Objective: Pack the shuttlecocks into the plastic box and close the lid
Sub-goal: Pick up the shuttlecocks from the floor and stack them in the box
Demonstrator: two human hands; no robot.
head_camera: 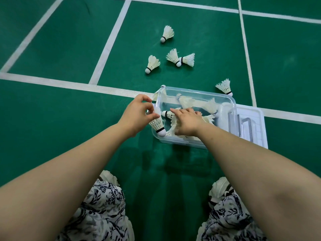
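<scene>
One wide-angle view from the head.
It faces forward and steeply down onto the green court floor (52, 119), close above the plastic box (199, 92).

The plastic box (199, 92) sits on the floor (69, 119) before the person; the lid (257, 126) lies just beside it on the right; several packed shuttlecocks (185, 101) lie inside, under the right hand (187, 122); the left hand (137, 113) holds a held shuttlecock (157, 125) at the box's left rim; four loose shuttlecocks (152, 64) lie beyond the box; a fifth shuttlecock (225, 86) lies near its far right corner.
</scene>
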